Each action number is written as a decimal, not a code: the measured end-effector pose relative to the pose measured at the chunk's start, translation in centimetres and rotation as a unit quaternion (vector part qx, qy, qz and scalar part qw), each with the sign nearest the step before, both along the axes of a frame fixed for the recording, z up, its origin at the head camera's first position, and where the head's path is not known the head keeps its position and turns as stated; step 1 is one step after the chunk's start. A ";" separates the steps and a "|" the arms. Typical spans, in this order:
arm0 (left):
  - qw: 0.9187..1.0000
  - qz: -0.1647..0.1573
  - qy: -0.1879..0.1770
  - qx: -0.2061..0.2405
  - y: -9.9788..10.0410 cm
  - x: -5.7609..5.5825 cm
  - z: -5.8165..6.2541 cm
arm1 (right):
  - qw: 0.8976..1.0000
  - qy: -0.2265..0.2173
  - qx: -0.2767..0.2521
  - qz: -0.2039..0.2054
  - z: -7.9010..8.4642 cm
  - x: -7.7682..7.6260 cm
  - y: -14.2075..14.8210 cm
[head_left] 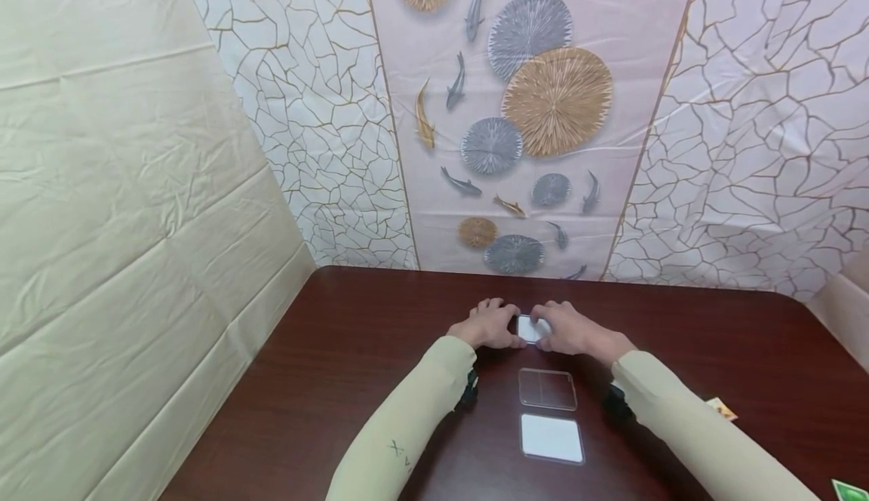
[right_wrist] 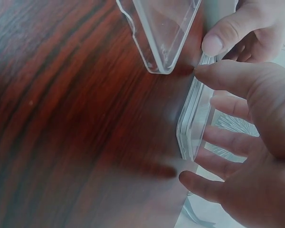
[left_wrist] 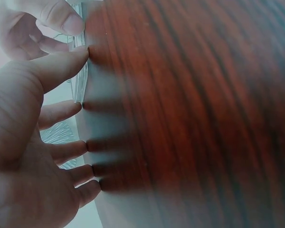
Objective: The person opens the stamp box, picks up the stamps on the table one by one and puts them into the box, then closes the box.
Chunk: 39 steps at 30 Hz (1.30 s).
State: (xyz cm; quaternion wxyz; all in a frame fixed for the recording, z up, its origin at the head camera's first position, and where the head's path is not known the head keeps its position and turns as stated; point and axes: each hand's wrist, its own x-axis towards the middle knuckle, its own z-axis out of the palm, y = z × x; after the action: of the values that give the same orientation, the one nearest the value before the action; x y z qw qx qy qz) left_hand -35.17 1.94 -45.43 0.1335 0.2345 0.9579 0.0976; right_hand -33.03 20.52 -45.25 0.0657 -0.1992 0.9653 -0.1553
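Small clear case (head_left: 526,329) flat on the dark worktop (head_left: 380,350), white showing within; exact contents cannot be told. Both hands on it: left hand (head_left: 487,326) at its 9 o'clock side, right hand (head_left: 573,329) at 3 o'clock. Seen edge-on from the right wrist, the case shows several clear layers stacked close. Taking 12 o'clock as the worktop's far edge: a see-through tray (head_left: 548,389) lies just beside the case at 6 o'clock, wood grain visible through its floor. Past it, same bearing, a clear box (head_left: 554,459) bearing a white insert (head_left: 552,437) that fills nearly all of it inside the rim. Left fingers: thumb at the case's near edge, index at its far corner, a narrow span taking in that end; other three fanned apart, tips down on the worktop. Right fingers: thumb on the near edge, the rest spread behind and partly over the case, a few visible through the clear plastic; gap no wider than the case. The two thumbs sit near each other along the near edge. Well off at 4 o'clock, a yellowish card (head_left: 722,409), then a green card (head_left: 850,490).
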 end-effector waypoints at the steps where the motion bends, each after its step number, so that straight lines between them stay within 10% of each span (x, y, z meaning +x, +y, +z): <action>1: 1.000 -0.001 0.000 0.001 0.0 0.0 0.0 | 1.000 0.001 0.000 0.001 0.0 0.0 0.0; 39: 1.000 0.002 -0.003 0.005 0.2 -0.2 -0.5 | 1.000 0.006 -0.004 0.026 0.2 -0.4 0.7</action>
State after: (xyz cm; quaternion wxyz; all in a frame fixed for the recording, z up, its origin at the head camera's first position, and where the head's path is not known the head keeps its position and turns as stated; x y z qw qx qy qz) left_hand -35.34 2.15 -45.90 0.1349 0.2327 0.9576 0.1034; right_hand -33.44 21.18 -45.05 0.0627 -0.2254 0.9596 -0.1565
